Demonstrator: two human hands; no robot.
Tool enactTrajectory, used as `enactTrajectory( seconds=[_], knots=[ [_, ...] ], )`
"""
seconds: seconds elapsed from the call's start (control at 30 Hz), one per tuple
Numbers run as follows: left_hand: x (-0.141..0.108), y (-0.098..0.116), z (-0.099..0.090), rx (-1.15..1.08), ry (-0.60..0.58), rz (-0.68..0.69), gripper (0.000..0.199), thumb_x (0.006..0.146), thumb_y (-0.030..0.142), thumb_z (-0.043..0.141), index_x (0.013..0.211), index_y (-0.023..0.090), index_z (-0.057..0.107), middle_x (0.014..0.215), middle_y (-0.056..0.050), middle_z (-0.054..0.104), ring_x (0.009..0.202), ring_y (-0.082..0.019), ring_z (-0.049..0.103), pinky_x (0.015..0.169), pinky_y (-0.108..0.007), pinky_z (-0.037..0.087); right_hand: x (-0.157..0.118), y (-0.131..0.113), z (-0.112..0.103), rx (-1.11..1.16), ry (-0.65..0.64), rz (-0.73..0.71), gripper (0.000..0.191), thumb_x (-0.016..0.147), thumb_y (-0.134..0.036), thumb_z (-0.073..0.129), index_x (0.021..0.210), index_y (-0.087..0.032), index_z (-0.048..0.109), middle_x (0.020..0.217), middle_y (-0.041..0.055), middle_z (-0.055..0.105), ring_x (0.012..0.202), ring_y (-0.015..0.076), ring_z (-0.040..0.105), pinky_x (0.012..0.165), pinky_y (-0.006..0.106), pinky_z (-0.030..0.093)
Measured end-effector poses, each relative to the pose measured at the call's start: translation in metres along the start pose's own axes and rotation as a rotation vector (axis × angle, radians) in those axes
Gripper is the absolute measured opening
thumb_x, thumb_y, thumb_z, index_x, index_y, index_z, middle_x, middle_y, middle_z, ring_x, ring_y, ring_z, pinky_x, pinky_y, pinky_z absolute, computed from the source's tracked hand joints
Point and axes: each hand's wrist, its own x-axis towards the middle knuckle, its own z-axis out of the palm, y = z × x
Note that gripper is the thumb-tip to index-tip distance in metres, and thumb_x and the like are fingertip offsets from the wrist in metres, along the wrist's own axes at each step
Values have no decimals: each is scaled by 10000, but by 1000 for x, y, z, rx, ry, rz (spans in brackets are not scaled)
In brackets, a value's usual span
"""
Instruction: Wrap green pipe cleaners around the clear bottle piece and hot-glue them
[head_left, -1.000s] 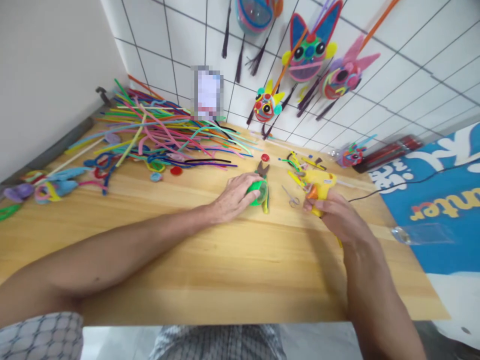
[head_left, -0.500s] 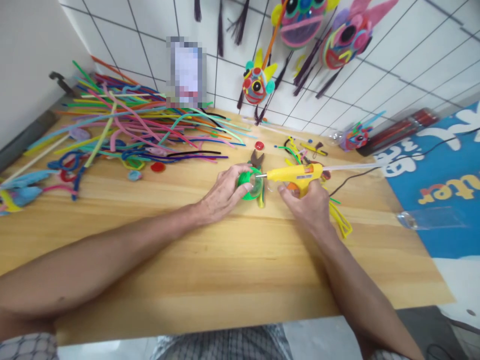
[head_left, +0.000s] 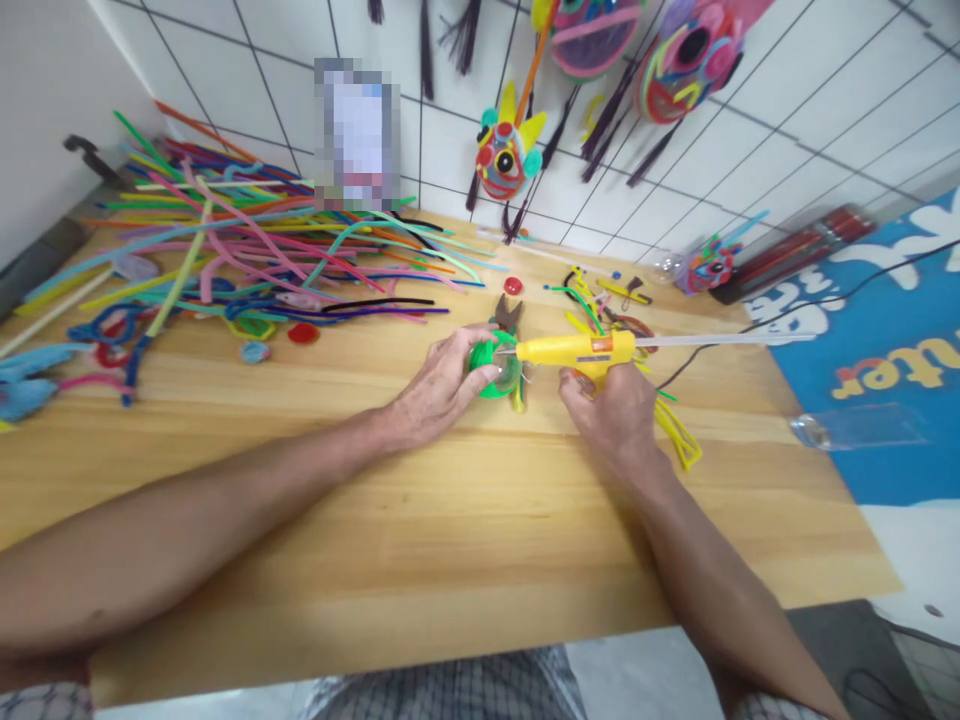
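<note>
1. Your L hand [head_left: 439, 390] has its fingers curled round the L side of the green-banded round piece [head_left: 484, 355], thumb on the near side, other fingers on the far side; so, gripping it.
2. That piece is approx. mid-counter, w/ its see-through part facing R, toward the glue gun [head_left: 577, 349].
3. Your R hand [head_left: 619, 405] has its fingers closed round the gun's handle; barrel's about level, pointing L.
4. Nozzle tip is at the piece, btwn your L thumb & fingers; can't tell if it's touching.
5. Clear glue stick [head_left: 720, 340] pokes out the gun's back end, to the R.
6. Pliers [head_left: 509, 315] lie partly hidden behind the piece, jaws apart & pointing away from you, yellow handle end showing on your side.
7. Red disc [head_left: 513, 286] sits just past the pliers on the counter [head_left: 420, 560].
8. Yellow bent strip [head_left: 682, 440] lies near your R wrist, on its R.
9. Far L: big heap of fuzzy stems [head_left: 285, 235], mixed colors, w/ another red disc [head_left: 303, 333] near its front edge.
10. Back wall: small mask w/ yellow spikes [head_left: 505, 160] hangs above the counter, bigger ones to its upper R.
</note>
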Motion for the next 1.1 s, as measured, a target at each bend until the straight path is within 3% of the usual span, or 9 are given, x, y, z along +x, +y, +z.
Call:
enactTrajectory(
  seconds=[0.2,1.1],
  knots=[
    [0,-1,1,10,0,4,403,1098,511,455,1395,238,465,1485,-166,608,1389,-303,581,1182,-554,461,-2,2,3,-19,44,-27,218,839,-363,550,937,-206,665,748,89,652,790,305,687,684,389,529],
    [0,0,1,23,-5,-4,393,1094,494,471,1399,248,459,1479,-154,612,1416,-308,568,1197,-552,452,-3,5,1,-35,8,-49,152,834,-356,546,844,-224,620,772,88,658,752,284,662,695,381,513]
  ],
)
